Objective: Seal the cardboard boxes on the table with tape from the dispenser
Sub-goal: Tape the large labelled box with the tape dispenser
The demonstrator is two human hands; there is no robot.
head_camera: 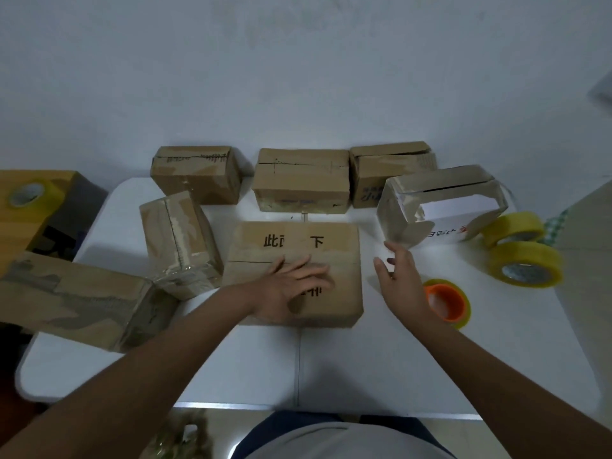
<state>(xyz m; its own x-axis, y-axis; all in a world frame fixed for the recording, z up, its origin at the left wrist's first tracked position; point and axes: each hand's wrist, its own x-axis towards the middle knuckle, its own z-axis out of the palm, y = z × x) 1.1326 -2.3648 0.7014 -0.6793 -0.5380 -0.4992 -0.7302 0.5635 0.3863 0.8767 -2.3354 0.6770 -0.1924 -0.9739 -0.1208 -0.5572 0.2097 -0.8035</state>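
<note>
A flat cardboard box with black printed characters (pixel 341 260) lies in the middle of the white table (pixel 364 366). My left hand (pixel 291 289) rests palm down on its top, fingers spread. My right hand (pixel 400 283) hovers just right of the box with fingers apart, holding nothing. An orange tape dispenser with a yellowish roll (pixel 445 303) lies on the table right beside my right hand.
Three closed boxes (pixel 301 178) line the back edge; a tilted one (pixel 178 240) stands left. A large box (pixel 76 299) overhangs the left edge. A torn white-lined box (pixel 440 200) and two yellow tape rolls (pixel 523 260) sit at right. Another roll (pixel 29 193) lies far left.
</note>
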